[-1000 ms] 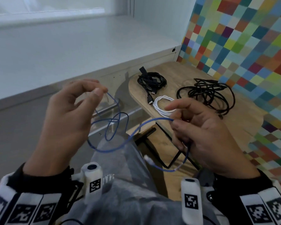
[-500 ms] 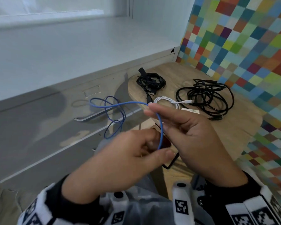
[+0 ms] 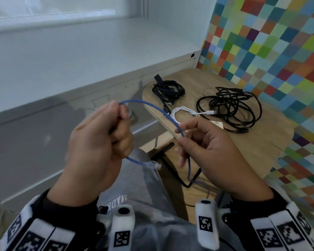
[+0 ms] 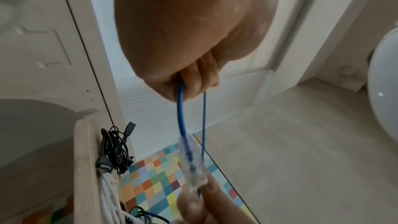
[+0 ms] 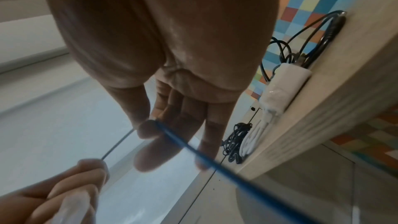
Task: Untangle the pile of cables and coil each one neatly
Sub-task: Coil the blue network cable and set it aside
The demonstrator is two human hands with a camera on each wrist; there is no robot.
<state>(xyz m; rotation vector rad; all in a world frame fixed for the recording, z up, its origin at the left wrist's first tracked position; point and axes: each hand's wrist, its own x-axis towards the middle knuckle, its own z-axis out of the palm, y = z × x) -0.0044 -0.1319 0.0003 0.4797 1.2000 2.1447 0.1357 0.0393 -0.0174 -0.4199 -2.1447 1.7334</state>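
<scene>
A thin blue cable [image 3: 149, 105] arcs between both hands above my lap. My left hand [image 3: 120, 124] grips it in a fist, and its clear plug [image 3: 152, 164] hangs just below that fist. My right hand [image 3: 181, 134] pinches the cable between thumb and forefinger, and the rest runs down under the palm. In the left wrist view the blue cable [image 4: 181, 108] leaves the fist with the clear plug [image 4: 191, 159] at its end. In the right wrist view the blue cable [image 5: 193, 151] crosses the fingers [image 5: 148, 151].
On the wooden table [image 3: 261, 142] lie a coiled black cable [image 3: 169, 89], a coiled white cable [image 3: 183, 113] and a loose tangle of black cable [image 3: 230, 107]. A grey cabinet [image 3: 43, 133] stands to the left. A checkered multicoloured wall [image 3: 279, 51] rises behind the table.
My left hand has come up from below the right hand and moved left, closing on the blue cable. The loose blue loops that hung at the left no longer show.
</scene>
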